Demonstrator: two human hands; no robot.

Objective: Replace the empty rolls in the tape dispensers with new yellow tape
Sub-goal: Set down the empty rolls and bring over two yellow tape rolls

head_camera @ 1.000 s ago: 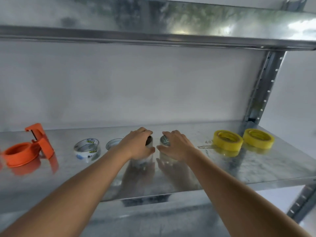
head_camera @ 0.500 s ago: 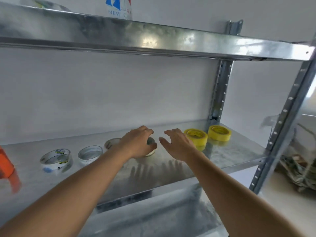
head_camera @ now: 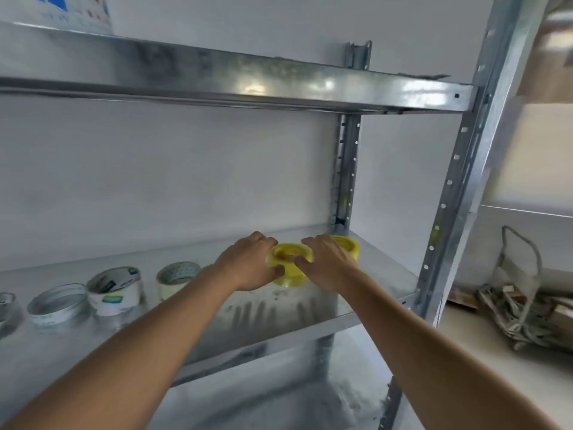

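Since half a second ago both hands have left the empty cores and travelled right along the shelf to the yellow tape. The left hand now sits against the left side of the nearer yellow tape roll, thumb touching its front wall, fingers loosely bent over the rim. The right hand is at the roll's right side, thumb at the front edge, fingers extended and reaching toward the second yellow tape roll, which lies just behind and is partly covered. Motion blur prevents a firm finding; neither hand appears to have closed into a grip yet, and the nearer roll rests flat on the shelf.

Assessment: attention has passed from the spent rolls to fresh stock; pickup of new tape is imminent, installation not begun. No dispenser is in view at this moment.

Four used cores stand left along the shelf: a clear empty core, a printed white core, a pale core, and another cut by the frame edge. Print on them is green and blue but illegible. A blue-marked box on the upper shelf cannot be read either.
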